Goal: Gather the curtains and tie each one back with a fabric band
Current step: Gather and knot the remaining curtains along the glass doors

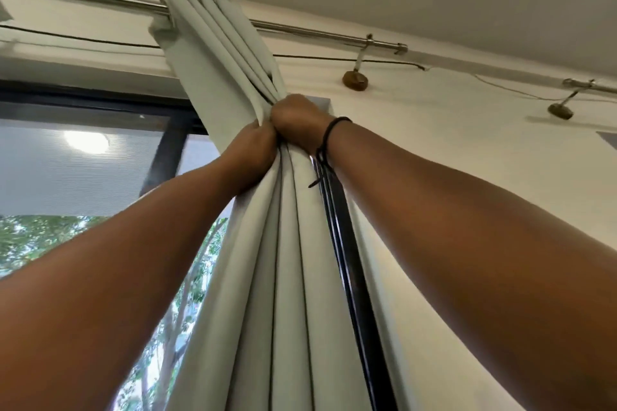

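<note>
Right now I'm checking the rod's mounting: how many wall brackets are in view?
2: one wall bracket near the curtain rod end, another farther right. The curtain may hide more.

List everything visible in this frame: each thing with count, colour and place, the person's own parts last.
curtain: one, pale grey-green, bunched into folds, hanging from the rod at centre
curtain rod: one, silver metal, across the top of the wall; a second rod end at far right
rod brackets: two, brown bases, on the wall at right
wire: one, dark, along the wall under the rod
window: one, dark frame, left, trees outside
wrist cord: one, black, on the right wrist
left hand: grips the curtain
right hand: grips the curtain, just above
</note>
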